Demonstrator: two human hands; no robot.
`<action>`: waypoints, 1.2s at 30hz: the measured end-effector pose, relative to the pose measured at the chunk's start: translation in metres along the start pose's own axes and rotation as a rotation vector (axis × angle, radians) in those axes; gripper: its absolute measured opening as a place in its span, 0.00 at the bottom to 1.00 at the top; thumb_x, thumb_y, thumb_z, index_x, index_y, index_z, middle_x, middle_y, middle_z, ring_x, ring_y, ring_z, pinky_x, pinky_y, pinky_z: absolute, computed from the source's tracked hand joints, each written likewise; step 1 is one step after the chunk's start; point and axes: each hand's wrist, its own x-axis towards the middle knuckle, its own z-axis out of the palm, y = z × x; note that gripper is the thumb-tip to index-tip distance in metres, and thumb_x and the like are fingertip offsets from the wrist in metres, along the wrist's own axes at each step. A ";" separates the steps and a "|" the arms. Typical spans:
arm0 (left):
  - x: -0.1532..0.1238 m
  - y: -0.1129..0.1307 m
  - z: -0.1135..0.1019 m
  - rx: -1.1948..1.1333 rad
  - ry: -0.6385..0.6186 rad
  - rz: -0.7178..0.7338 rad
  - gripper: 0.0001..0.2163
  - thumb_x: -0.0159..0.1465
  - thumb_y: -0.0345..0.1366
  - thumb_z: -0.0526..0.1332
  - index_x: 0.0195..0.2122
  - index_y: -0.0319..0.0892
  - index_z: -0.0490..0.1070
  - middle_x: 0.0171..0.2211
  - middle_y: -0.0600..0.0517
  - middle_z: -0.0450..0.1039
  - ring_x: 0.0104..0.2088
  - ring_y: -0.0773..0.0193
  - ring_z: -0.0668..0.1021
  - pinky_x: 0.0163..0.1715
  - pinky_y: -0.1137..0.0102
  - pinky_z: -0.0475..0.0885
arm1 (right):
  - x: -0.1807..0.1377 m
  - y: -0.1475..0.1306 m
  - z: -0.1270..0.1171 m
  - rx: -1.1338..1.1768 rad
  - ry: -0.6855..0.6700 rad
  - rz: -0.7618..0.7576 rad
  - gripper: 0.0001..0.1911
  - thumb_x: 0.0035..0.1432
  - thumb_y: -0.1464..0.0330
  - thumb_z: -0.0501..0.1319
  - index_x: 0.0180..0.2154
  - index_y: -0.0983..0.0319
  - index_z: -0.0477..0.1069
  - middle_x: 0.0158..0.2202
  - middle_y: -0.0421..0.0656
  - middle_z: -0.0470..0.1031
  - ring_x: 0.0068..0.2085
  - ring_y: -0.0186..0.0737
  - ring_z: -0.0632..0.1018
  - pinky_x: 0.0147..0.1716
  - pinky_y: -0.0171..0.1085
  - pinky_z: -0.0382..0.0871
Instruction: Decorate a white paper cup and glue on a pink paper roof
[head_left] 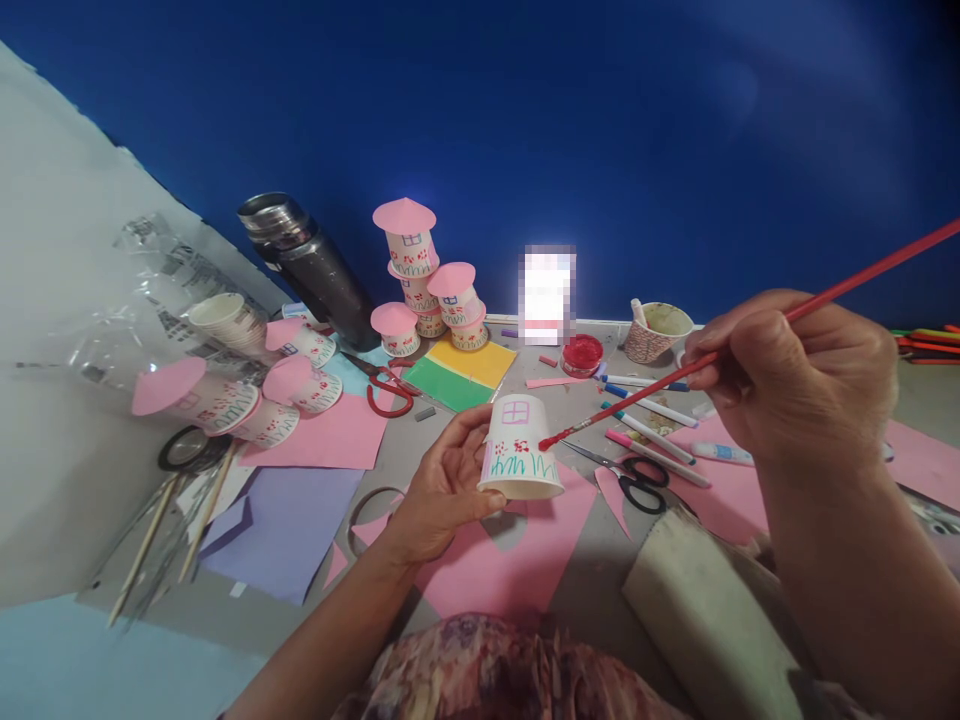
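Head | left hand (448, 490): 1 cup (521, 435) | right hand (810, 385): 1 paintbrush (637, 396) | 1 thermos (319, 275)

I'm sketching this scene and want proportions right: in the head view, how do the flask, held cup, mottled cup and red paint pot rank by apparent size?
1. Flask
2. Held cup
3. Mottled cup
4. Red paint pot

The held cup is nearer the camera, so its true size against the mottled cup is unsure.
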 end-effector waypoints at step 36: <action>-0.001 -0.001 -0.001 -0.035 -0.010 -0.003 0.36 0.49 0.30 0.80 0.60 0.48 0.73 0.57 0.46 0.77 0.51 0.56 0.80 0.45 0.69 0.76 | -0.001 -0.002 0.003 0.023 -0.028 -0.008 0.11 0.63 0.68 0.69 0.27 0.60 0.81 0.19 0.39 0.78 0.16 0.30 0.73 0.11 0.31 0.58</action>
